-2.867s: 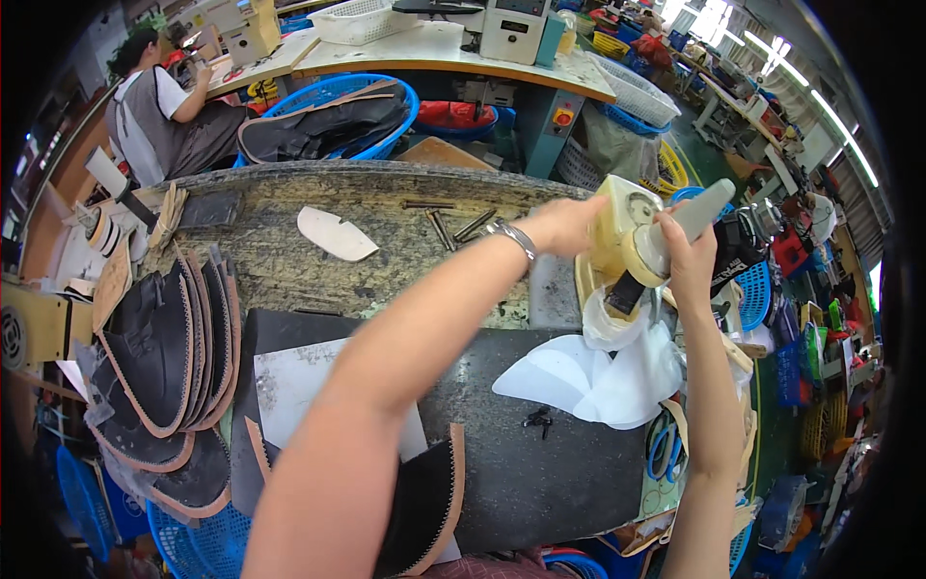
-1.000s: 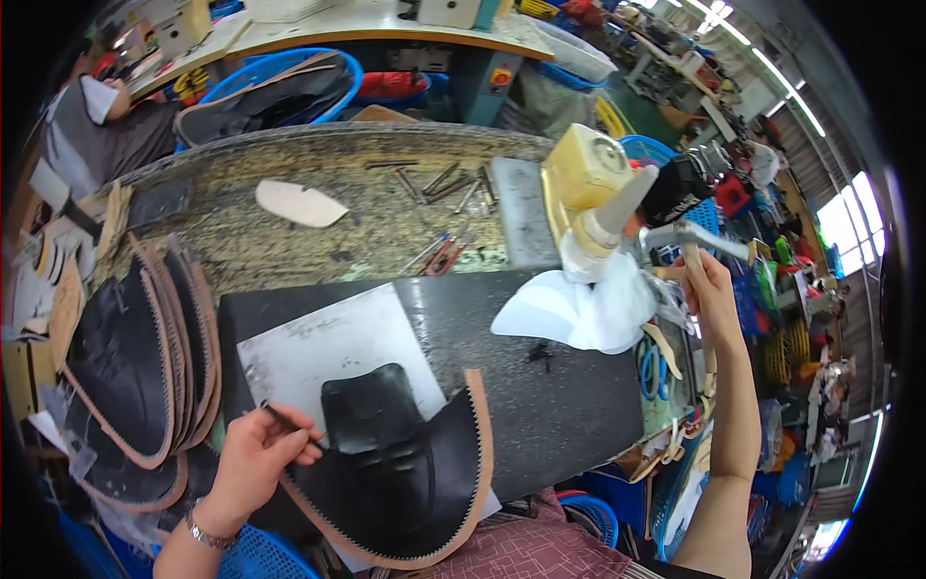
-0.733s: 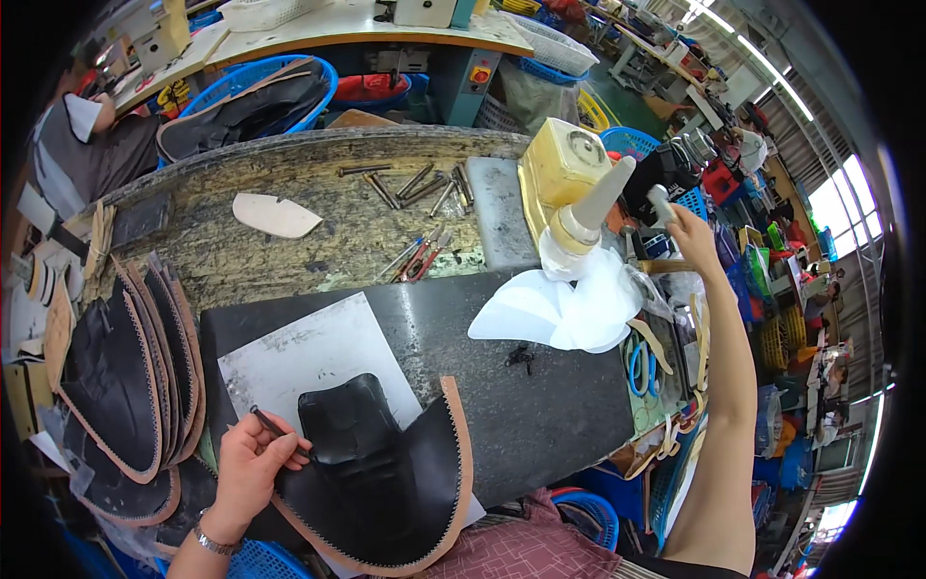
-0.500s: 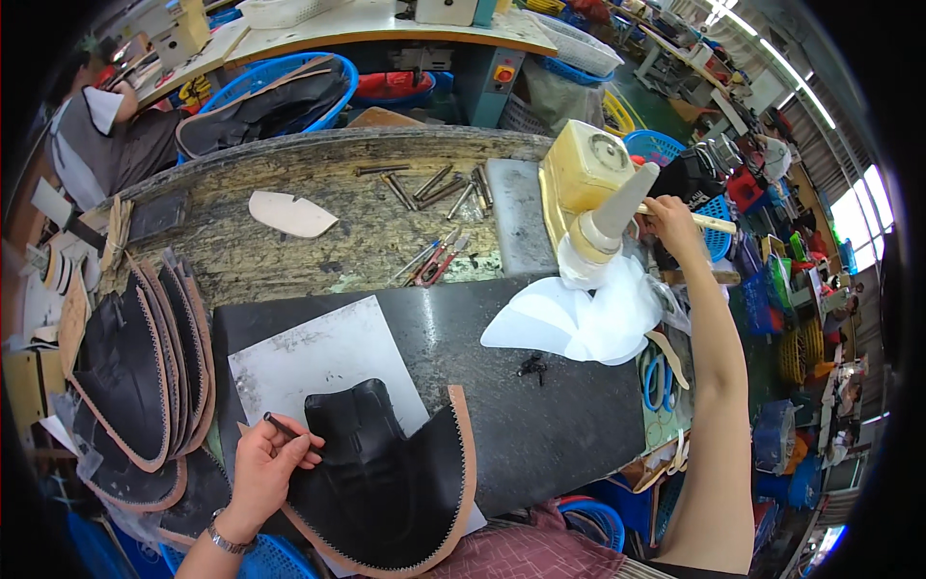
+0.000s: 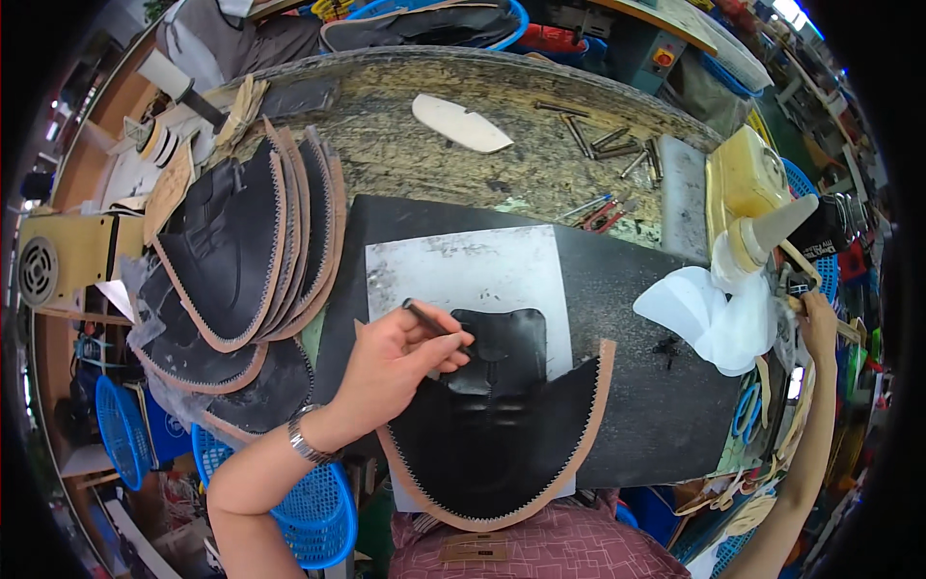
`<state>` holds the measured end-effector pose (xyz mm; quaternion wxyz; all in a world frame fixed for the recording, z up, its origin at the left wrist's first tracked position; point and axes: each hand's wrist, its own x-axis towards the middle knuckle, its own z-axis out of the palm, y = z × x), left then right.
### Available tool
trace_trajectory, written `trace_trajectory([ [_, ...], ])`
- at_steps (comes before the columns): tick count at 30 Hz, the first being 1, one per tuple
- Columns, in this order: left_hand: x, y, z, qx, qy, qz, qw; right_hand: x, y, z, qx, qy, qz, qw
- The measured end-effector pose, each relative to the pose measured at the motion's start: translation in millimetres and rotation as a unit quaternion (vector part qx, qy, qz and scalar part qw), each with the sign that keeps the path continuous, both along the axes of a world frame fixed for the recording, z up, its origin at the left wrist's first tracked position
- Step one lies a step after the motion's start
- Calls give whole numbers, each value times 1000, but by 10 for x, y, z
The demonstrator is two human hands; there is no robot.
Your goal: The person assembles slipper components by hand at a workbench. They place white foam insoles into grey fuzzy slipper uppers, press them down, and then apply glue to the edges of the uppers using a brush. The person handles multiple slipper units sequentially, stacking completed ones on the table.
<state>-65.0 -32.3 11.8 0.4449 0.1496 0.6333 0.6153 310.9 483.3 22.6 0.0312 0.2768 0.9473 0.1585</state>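
Note:
My left hand (image 5: 400,362) pinches a slim dark metal punch (image 5: 424,317), held at a slant over the upper left of a black leather panel (image 5: 492,415). The panel has a rounded lower edge with a zigzag line and a tan rim. It lies on a white sheet (image 5: 463,265) upon a black board (image 5: 637,405). At the far right, my right hand (image 5: 818,323) has its fingers curled beside a light wooden stick (image 5: 803,265) and a small metal piece; what it grips is hard to make out. White plastic sheets (image 5: 714,318) lie to its left.
Stacked leather panels (image 5: 231,241) stand on the left. Farther back lie several metal rods (image 5: 617,145), slim tools (image 5: 603,212) and a pale curved piece (image 5: 461,123). A yellowish container (image 5: 752,179) and a whitish cone (image 5: 762,236) rise at right, near blue-handled scissors (image 5: 746,413).
The view has swung left, so the table appears shifted right. My right hand has come down and nearer from the wooden stick beside the cone. My left hand still holds the punch over the panel.

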Motion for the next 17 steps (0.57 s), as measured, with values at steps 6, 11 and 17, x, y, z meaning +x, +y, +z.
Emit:
trace_trajectory([
  [6, -10, 180, -250, 41, 84, -28, 995, 1248, 909, 117, -46, 131, -293, 946],
  [11, 10, 157, -300, 16, 110, -10, 994, 784, 53, 325, 264, 52, -162, 949],
  [17, 9, 162, -339, 29, 121, -9, 992, 811, -78, 594, 417, -89, -256, 868],
])
